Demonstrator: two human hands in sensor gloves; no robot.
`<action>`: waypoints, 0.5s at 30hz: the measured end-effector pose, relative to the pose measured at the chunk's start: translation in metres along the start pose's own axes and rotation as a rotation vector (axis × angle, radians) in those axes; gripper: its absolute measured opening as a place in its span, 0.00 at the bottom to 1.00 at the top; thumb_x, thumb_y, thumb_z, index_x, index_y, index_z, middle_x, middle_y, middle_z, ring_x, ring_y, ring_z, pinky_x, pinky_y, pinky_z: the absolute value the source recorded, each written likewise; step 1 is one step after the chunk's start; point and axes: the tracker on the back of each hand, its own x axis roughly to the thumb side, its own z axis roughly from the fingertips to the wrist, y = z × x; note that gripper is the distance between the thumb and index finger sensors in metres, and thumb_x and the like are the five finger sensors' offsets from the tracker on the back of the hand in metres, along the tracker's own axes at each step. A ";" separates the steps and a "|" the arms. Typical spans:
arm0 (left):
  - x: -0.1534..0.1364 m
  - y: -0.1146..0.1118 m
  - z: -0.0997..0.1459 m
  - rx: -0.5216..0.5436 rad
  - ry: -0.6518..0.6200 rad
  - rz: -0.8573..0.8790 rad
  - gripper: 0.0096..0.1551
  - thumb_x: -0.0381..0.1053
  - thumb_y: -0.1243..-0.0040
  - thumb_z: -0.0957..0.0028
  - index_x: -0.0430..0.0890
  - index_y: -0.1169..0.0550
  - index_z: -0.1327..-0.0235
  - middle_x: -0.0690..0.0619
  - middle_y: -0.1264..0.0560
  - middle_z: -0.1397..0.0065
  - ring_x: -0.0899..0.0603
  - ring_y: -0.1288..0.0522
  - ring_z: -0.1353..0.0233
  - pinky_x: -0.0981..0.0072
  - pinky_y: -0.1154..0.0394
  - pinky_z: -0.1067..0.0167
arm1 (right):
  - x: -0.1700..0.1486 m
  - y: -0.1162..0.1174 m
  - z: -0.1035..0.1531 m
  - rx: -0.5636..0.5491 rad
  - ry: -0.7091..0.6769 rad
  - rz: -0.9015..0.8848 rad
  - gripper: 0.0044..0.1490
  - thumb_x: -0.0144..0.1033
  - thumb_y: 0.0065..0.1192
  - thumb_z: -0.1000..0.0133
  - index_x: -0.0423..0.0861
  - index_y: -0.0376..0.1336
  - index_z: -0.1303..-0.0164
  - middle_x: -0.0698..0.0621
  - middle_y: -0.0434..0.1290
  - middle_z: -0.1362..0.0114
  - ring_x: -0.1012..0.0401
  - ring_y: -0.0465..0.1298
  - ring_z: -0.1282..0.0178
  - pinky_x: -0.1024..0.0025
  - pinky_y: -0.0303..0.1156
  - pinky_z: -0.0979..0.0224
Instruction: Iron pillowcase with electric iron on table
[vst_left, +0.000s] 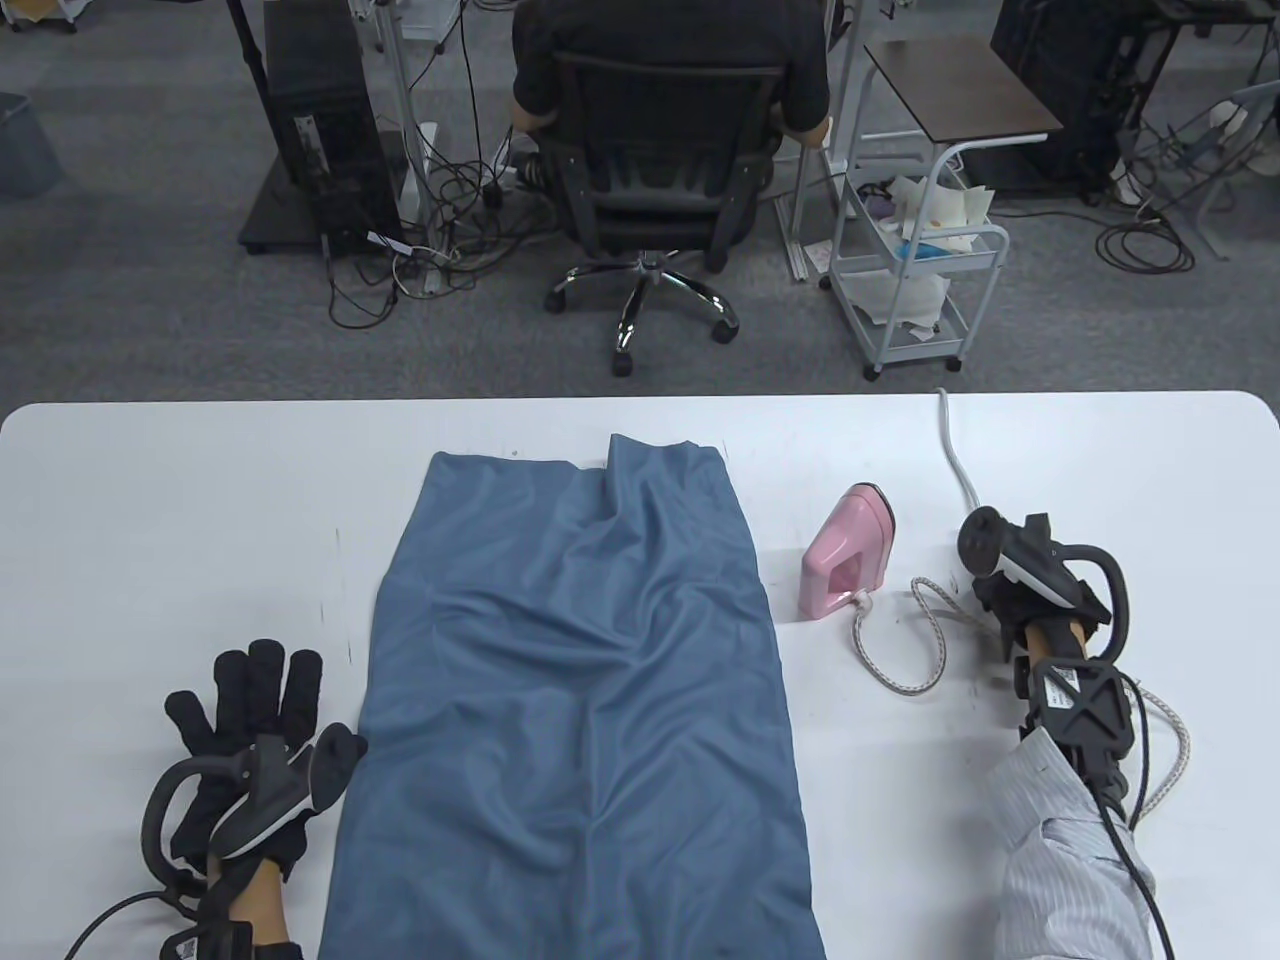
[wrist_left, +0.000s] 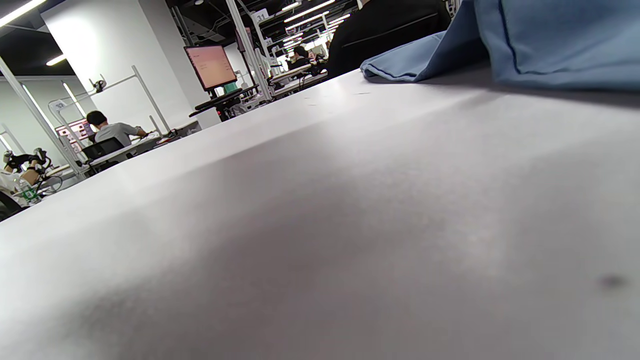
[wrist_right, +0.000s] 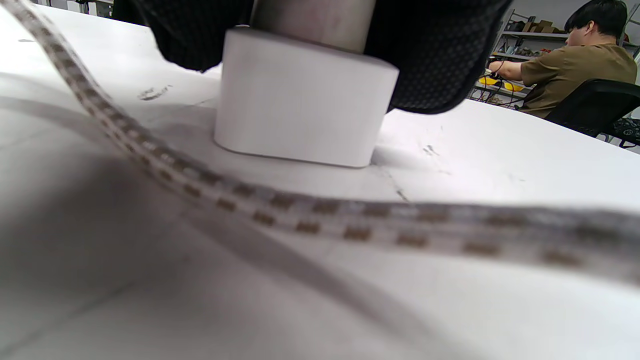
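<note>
Lying lengthwise down the middle of the white counter (vst_left: 150, 480), the blue pillowcase (vst_left: 580, 680) runs from the far half to the near edge, creased along its centre, with a fold at its far end. Item: pink electric iron (vst_left: 845, 565), just right of the pillowcase's far half, apart from the cloth, no hand on it. Item: braided cord (vst_left: 900, 640), looping from the iron's near end toward the right. Item: left hand (vst_left: 250, 730), flat on the counter with fingers spread wide, holding nothing, thumb at the pillowcase's left edge; whether it touches the cloth cannot be told. Item: right hand (vst_left: 1010, 580), right of the iron near a white cable (vst_left: 955, 450). Progress, judged: ironing not yet begun; wrinkles remain, the iron is yet to be picked up, and possibly the power is yet to be connected. View differences: the right wrist view alone shows gloved fingers (wrist_right: 430, 60) gripping a white block (wrist_right: 300, 105) standing on the counter, probably a plug or adapter, with the cord blurred across the foreground; the table view hides this under the tracker. The left wrist view shows only bare counter and the pillowcase's edge, no fingers.
</note>
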 end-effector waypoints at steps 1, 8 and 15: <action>0.000 0.000 0.000 0.000 0.000 0.001 0.57 0.74 0.75 0.50 0.45 0.73 0.21 0.35 0.77 0.18 0.24 0.69 0.16 0.18 0.64 0.31 | 0.000 0.000 0.000 0.004 0.000 -0.006 0.43 0.42 0.58 0.43 0.52 0.43 0.21 0.54 0.53 0.15 0.40 0.75 0.30 0.48 0.76 0.30; 0.001 -0.001 0.000 0.005 -0.002 -0.003 0.57 0.74 0.75 0.50 0.45 0.73 0.21 0.35 0.77 0.18 0.24 0.69 0.16 0.18 0.64 0.31 | 0.004 -0.002 -0.002 0.023 0.003 0.016 0.43 0.42 0.58 0.43 0.51 0.43 0.21 0.52 0.53 0.15 0.40 0.75 0.30 0.49 0.77 0.31; 0.002 -0.001 -0.001 0.000 -0.007 -0.003 0.57 0.74 0.75 0.50 0.45 0.73 0.21 0.35 0.77 0.18 0.24 0.69 0.16 0.18 0.64 0.31 | 0.006 0.000 0.002 0.015 -0.029 0.016 0.45 0.40 0.55 0.42 0.47 0.40 0.19 0.47 0.50 0.14 0.37 0.72 0.28 0.46 0.74 0.30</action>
